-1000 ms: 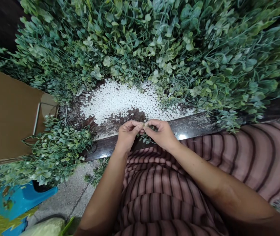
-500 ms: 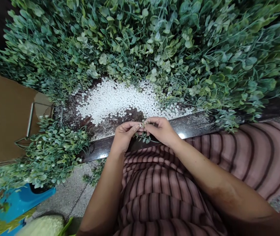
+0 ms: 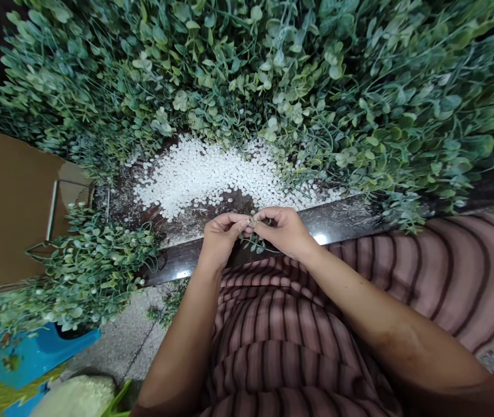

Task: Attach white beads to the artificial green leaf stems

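Observation:
Both hands meet over the near edge of a dark table (image 3: pixel 346 219), fingertips pinched together. Between them is a small sprig of artificial greenery (image 3: pixel 256 243), its leaves hanging below the fingers. My left hand (image 3: pixel 224 237) is closed, thumb and forefinger at a tiny pale piece beside the sprig's stem. From the other side, my right hand (image 3: pixel 284 231) pinches the sprig. The fingers partly hide what lies between the tips. Just beyond them, small white beads (image 3: pixel 203 174) lie spread over the tabletop.
Thick artificial foliage (image 3: pixel 247 69) covers the far side of the table. At left stand a cardboard box (image 3: pixel 7 202) with a bent wire by it and more leafy sprigs (image 3: pixel 108 255). A blue plastic piece (image 3: pixel 38 353) and a pale rounded object (image 3: pixel 75 397) are at lower left.
Both hands stay almost in place, still pinched together at the sprig, with only slight finger movement. The view has shifted a little.

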The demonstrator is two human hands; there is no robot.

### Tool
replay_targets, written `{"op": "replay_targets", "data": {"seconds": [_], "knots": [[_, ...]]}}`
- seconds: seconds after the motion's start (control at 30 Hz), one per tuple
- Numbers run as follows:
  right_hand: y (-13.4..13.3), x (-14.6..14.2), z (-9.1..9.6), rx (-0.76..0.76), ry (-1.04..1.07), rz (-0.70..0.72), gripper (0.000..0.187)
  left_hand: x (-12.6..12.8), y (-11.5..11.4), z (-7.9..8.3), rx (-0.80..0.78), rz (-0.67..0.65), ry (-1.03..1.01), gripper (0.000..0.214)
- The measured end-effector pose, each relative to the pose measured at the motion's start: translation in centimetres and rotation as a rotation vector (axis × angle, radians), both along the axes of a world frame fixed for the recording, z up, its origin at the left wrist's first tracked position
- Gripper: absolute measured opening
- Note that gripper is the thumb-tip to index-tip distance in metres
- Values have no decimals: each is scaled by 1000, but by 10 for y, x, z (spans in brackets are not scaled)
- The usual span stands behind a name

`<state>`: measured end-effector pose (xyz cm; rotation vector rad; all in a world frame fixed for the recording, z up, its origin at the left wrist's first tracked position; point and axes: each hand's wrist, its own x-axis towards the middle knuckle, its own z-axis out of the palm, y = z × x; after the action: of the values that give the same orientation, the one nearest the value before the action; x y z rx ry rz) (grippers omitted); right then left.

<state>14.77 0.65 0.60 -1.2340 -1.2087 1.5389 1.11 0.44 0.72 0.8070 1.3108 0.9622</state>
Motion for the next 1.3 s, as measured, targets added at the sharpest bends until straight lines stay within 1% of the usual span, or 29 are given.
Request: {"op": "replay_targets", "data": {"seconds": [0.13,0.3,0.43,0.57,0.63,0.73,0.8,0.9,1.03,1.2,1.3], "knots": [[1,1,-1,29,-33,29,17,1,1,1,-3,-7,8,22],[4,6,1,36,-86,116,18,-3,4,5,-77,-104,-1,26],[6,9,2,29,-140,169,15,-8,9,8,-147,-178,9,29],[9,11,2,27,-145,216,13,-9,12,6,-174,-241,12,28],[11,12,1,8,-117,205,13,-8,11,3,-131,-200,28,28],[13,12,2,-12,-96,171,14,-5,6,-3,-5,-50,49,28],[13,11,3,0,-120,159,15,-3,1,-5,62,5,81,28],[11,9,4,22,-191,136,16,0,-5,-6,143,18,162,23],[8,6,1,44,-258,132,18,5,-8,-8,231,71,230,14],[5,4,-3,88,-294,106,19,9,-9,-13,276,81,271,10],[3,2,-4,110,-318,75,20,11,-10,-14,284,118,290,9]]}}
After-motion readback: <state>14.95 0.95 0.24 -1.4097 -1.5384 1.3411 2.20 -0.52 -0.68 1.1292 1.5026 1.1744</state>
